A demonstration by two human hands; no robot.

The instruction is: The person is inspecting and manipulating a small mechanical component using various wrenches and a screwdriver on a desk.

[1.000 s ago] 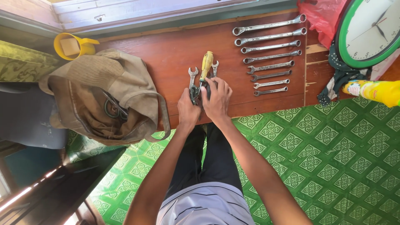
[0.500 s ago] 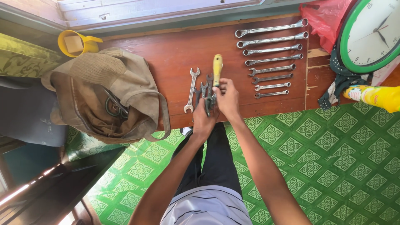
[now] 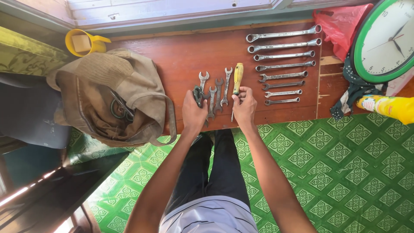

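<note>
Far left we note a yellow plastic cup (image 3: pixel 82 42) and a slumped khaki canvas bag (image 3: pixel 110 97) on the red-brown wooden tabletop (image 3: pixel 172 56). At centre, our left hand (image 3: pixel 194 113) grasps dark pliers (image 3: pixel 198 95) beside three small steel spanners (image 3: pixel 215 92) not yet aligned, and our right hand (image 3: pixel 245 105) grips a yellow-handled screwdriver (image 3: pixel 237 80). Right: eight chrome wrenches (image 3: pixel 282 64) already ranked by length, then a green-rimmed round clock (image 3: pixel 384 41).
</note>
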